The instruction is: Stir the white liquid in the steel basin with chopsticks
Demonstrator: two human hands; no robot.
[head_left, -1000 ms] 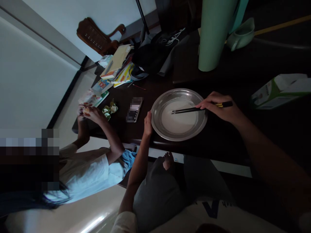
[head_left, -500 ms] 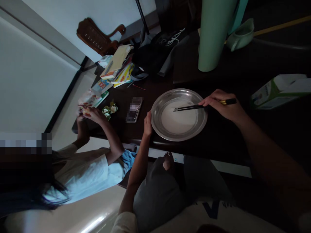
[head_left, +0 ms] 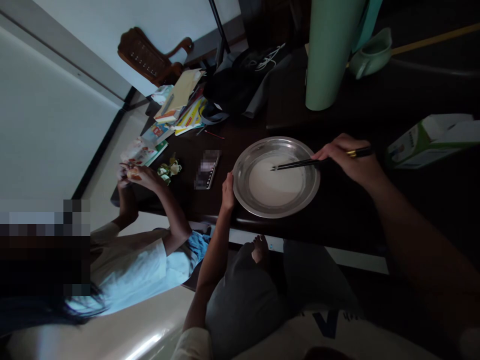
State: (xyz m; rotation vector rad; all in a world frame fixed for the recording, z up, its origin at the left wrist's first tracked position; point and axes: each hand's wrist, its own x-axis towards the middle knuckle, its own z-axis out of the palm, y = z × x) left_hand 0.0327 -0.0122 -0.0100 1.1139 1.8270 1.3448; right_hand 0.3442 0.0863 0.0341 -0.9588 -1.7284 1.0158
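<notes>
Sitting with knees in grey trousers (head_left: 243, 300) and a bare foot (head_left: 260, 248) under the edge of a dark table (head_left: 337, 225), the person works at a round steel plate (head_left: 276, 214) that lies just inside the table's near edge. The left hand (head_left: 227, 192) stands at the plate's left rim, fingers together and pressed against the metal; whether they hook under it cannot be told. A thin, pale layer covers the plate's flat middle.

The right hand (head_left: 347, 157) is at the right rim, fingers pinched around a pair of black chopsticks (head_left: 300, 163) with a gold band near the held end. The sticks lie nearly level and side by side, their tips over the pale layer; touching it or just above, I cannot tell.

Left of the plate lies a phone (head_left: 207, 170), then a small green and white bunch (head_left: 169, 169). At the table's left end another person in a light shirt (head_left: 131, 270) holds both hands close together. To the right, a white and green carton (head_left: 431, 137) lies on its side.

Farther back stand an upright pale green roll (head_left: 330, 55) and a green jug (head_left: 371, 54), with a heap of books (head_left: 180, 105) and dark cloth (head_left: 240, 80) to their left. A wooden chair (head_left: 150, 55) is by the far wall.
</notes>
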